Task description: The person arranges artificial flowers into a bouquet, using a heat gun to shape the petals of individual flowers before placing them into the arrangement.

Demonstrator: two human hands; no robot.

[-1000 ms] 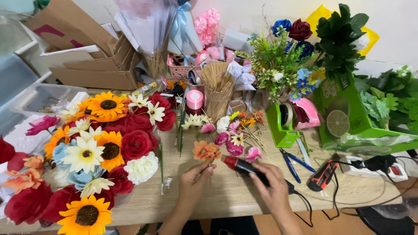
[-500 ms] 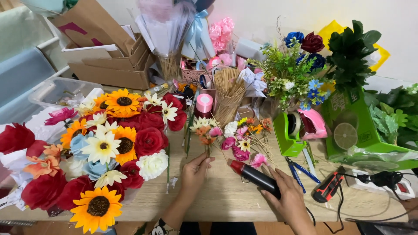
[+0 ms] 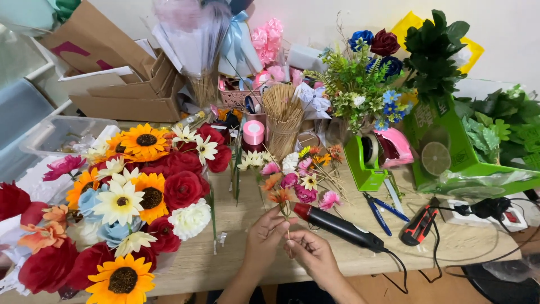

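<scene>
My left hand (image 3: 265, 232) and my right hand (image 3: 313, 253) meet near the table's front edge. Both pinch the thin stem of a small orange artificial flower (image 3: 279, 196), which stands upright above my fingers. A black glue gun with a red tip (image 3: 338, 226) lies on the wooden table (image 3: 236, 247) just beyond my right hand, its cord trailing off to the right. No hand is on it. Behind the orange flower lies a loose cluster of small pink, white and orange flowers (image 3: 301, 174).
A big pile of red roses, sunflowers and daisies (image 3: 129, 197) fills the left. A green tape dispenser (image 3: 367, 160), blue-handled pliers (image 3: 382, 209), a red-black tool (image 3: 419, 224), a cup of wooden sticks (image 3: 283, 121), pink tape roll (image 3: 253, 133) and green boxes with foliage (image 3: 450, 141) stand behind.
My right hand has let go of the glue gun, which now lies on the table, and has joined the left hand on the orange flower's stem. The view has shifted slightly.
</scene>
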